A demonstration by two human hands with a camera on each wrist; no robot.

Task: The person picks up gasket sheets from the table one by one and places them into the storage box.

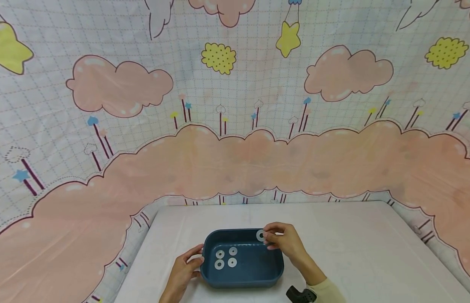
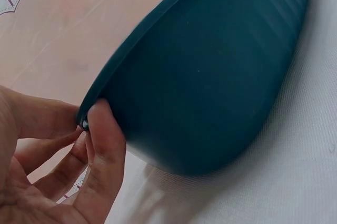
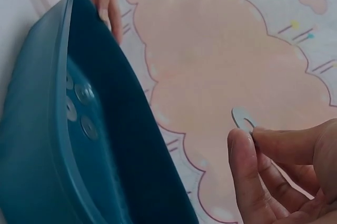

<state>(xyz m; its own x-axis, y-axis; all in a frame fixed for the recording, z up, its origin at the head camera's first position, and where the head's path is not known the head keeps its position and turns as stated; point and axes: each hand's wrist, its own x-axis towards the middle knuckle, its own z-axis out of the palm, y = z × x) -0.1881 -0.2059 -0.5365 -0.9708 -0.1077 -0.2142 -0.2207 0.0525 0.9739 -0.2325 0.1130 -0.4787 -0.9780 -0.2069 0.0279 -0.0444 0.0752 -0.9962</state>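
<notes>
Blue tray [image 1: 242,275] holds four washers [image 1: 226,258], seen from the head view; right hand [image 1: 284,240] pinches a fifth washer [image 3: 243,119], left hand [image 2: 63,171] grips the rim.

Left hand [image 2: 58,166] gripping the rim of a dark teal tub [image 2: 210,76], thumb against its ribbed outer wall, white table [image 2: 295,182] beneath

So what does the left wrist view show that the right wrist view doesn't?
Only the left wrist view shows the blue tray's ribbed outer wall and the left hand close up, thumb on the rim. Only the right wrist view shows the tray's inside with four washers lying in it, and the right hand pinching a fifth washer outside the tray. Both show the tray, the left hand at its rim and the pink cloud cloth.
</notes>
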